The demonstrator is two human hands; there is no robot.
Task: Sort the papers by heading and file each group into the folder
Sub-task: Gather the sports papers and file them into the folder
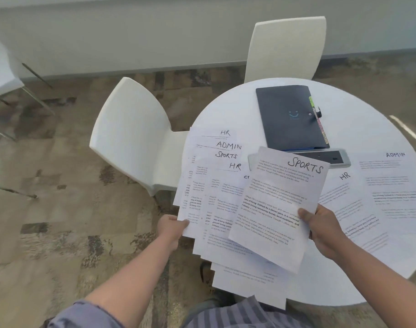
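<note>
Sorting is under way: the left hand (172, 227) pinches a fanned stack of papers (211, 185) at its lower left edge, thumb on top, while the right hand (320, 227) grips one thin, floppy SPORTS sheet (280, 204), fingers curled beneath it. HR sheet (344, 197) and ADMIN sheet (391, 185) lie flat at three o'clock on the smooth round white tabletop (226, 110). The next move probably calls for starting a SPORTS pile on bare surface; the dark, closed folder (290, 117) waits at twelve o'clock.
</note>
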